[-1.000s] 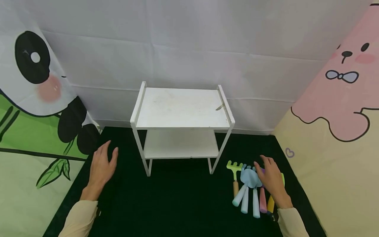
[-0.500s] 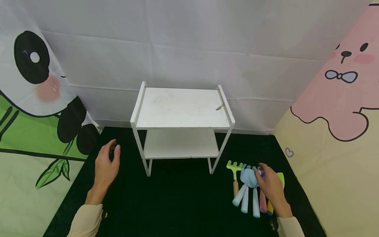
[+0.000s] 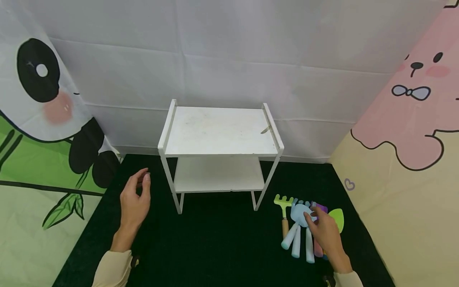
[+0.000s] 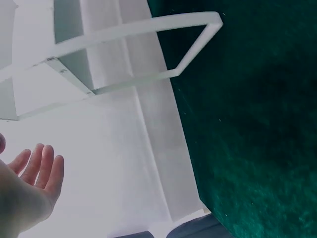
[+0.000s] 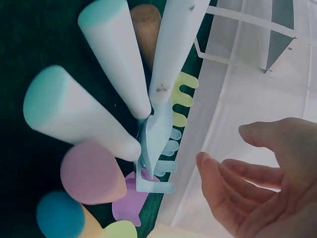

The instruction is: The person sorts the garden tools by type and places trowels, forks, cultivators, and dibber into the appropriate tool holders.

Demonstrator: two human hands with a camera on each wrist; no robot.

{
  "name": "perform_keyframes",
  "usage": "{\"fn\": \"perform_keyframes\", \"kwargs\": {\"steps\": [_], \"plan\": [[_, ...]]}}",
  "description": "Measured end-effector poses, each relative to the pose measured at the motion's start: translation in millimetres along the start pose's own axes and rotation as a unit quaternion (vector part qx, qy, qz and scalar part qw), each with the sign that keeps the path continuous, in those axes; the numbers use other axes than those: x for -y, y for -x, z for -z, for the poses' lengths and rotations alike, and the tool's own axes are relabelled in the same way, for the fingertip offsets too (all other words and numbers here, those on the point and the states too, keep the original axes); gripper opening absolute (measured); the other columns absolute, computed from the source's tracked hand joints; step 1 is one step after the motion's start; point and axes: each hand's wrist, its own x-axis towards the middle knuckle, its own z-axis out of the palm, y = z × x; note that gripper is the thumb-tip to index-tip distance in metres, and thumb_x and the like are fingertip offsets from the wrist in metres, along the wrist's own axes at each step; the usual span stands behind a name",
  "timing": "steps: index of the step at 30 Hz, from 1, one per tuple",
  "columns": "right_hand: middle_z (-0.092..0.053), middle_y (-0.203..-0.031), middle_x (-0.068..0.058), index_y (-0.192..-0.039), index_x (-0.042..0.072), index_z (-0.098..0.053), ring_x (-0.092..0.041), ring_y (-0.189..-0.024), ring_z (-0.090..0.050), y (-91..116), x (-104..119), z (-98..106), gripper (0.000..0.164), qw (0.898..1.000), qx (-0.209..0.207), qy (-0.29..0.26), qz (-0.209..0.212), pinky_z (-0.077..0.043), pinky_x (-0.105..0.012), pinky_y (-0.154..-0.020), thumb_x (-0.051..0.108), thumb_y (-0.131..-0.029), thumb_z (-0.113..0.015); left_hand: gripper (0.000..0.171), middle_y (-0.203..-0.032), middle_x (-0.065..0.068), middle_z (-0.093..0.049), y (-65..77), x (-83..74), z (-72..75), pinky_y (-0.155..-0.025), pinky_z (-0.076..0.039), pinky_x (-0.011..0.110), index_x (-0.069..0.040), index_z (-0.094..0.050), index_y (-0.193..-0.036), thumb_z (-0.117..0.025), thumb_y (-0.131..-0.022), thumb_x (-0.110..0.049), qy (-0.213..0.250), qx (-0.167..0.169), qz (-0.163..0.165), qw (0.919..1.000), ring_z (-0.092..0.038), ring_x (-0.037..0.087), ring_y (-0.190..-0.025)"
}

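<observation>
Since a second ago the left hand [image 3: 134, 205] has drifted inward, nearer the white shelf [image 3: 215, 131], and the right hand [image 3: 326, 233] has drawn back a little towards the person, baring more of the green spade [image 3: 337, 218] and the purple head [image 3: 320, 207] beside it.

From here the right hand covers much of the pink handle [image 3: 317, 249] and nearly all of the spade's handle, whose blue end [image 5: 60, 214] shows in the right wrist view. The blue tools [image 3: 300, 214] overlap so much that I can't tell their heads apart. In the left wrist view the left thumb is mostly cut off by the edge.

The garden tools lie on the dark green cloth [image 3: 215, 247], under and just left of the right hand, well apart from the left. Both hands are loose and hold nothing, thumbs apart from fingers; the right wrist view shows a gap between the right fingertips and the tools.

The green rake [image 3: 284, 203] lies lengthwise, teeth away from the person, wooden handle [image 3: 285, 228] towards them. The blue handles fan out towards the person, the leftmost slanting left. The spade's head points away too.
</observation>
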Motion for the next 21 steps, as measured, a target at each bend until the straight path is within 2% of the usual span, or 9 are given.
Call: {"fn": "perform_keyframes", "kwargs": {"steps": [5, 9, 12, 15, 19, 21], "plan": [[-0.072, -0.103, -0.024, -0.12, -0.008, -0.064, -0.033, -0.085, -0.072, 4.8, 1.9, -3.9, 0.033, 0.999, 0.029, -0.016, -0.035, -0.061, -0.045, -0.072, 0.018, -0.101, -0.068, 0.034, -0.126, 0.015, -0.066, 2.8, -9.7, -3.4, -0.095, -0.04, 0.016, -0.004, -0.061, -0.137, -0.05, -0.11, -0.022, 0.037, -0.015, -0.012, 0.9991, -0.059, 0.011, -0.108], [-0.072, -0.102, -0.022, -0.118, -0.008, -0.064, -0.028, -0.081, -0.072, 9.3, 4.2, -5.7, 0.033, 0.996, 0.057, -0.025, -0.062, -0.06, -0.038, -0.069, 0.019, -0.1, -0.069, 0.032, -0.123, 0.015, -0.068, 5.3, -16.9, -7.3, -0.094, -0.042, 0.013, -0.003, -0.063, -0.135, -0.05, -0.11, -0.018, 0.075, -0.019, -0.017, 0.9969, -0.058, 0.0, -0.103], [-0.071, -0.1, -0.019, -0.12, -0.009, -0.063, -0.019, -0.071, -0.069, 13.2, 6.0, -6.9, 0.036, 0.992, 0.083, -0.046, -0.086, -0.057, -0.03, -0.061, 0.019, -0.1, -0.069, 0.031, -0.123, 0.015, -0.068, 6.7, -23.0, -11.1, -0.094, -0.043, 0.012, -0.003, -0.063, -0.134, -0.051, -0.11, -0.017, 0.097, -0.017, -0.015, 0.995, -0.06, 0.002, -0.104], [-0.07, -0.099, -0.017, -0.122, -0.01, -0.061, -0.015, -0.063, -0.066, 16.7, 7.4, -9.2, 0.038, 0.986, 0.103, -0.069, -0.112, -0.054, -0.025, -0.055, 0.02, -0.1, -0.069, 0.03, -0.124, 0.016, -0.068, 7.4, -29.1, -15.0, -0.093, -0.044, 0.011, -0.002, -0.063, -0.134, -0.052, -0.109, -0.015, 0.116, -0.016, -0.01, 0.9931, -0.062, 0.01, -0.105], [-0.07, -0.097, -0.017, -0.122, -0.011, -0.06, -0.018, -0.063, -0.067, 18.7, 8.1, -14.8, 0.039, 0.981, 0.113, -0.089, -0.131, -0.055, -0.026, -0.052, 0.018, -0.098, -0.07, 0.029, -0.122, 0.018, -0.068, 7.8, -34.2, -19.2, -0.092, -0.044, 0.011, 0.001, -0.063, -0.132, -0.051, -0.109, -0.012, 0.135, -0.017, 0.001, 0.9906, -0.063, 0.016, -0.105], [-0.07, -0.096, -0.017, -0.121, -0.011, -0.06, -0.02, -0.065, -0.068, 18.9, 8.9, -17.6, 0.039, 0.978, 0.116, -0.101, -0.138, -0.056, -0.027, -0.052, 0.018, -0.098, -0.07, 0.03, -0.122, 0.019, -0.067, 8.0, -36.4, -20.3, -0.093, -0.045, 0.012, 0.004, -0.062, -0.132, -0.049, -0.11, -0.012, 0.148, -0.017, 0.009, 0.9888, -0.063, 0.015, -0.106]]}}
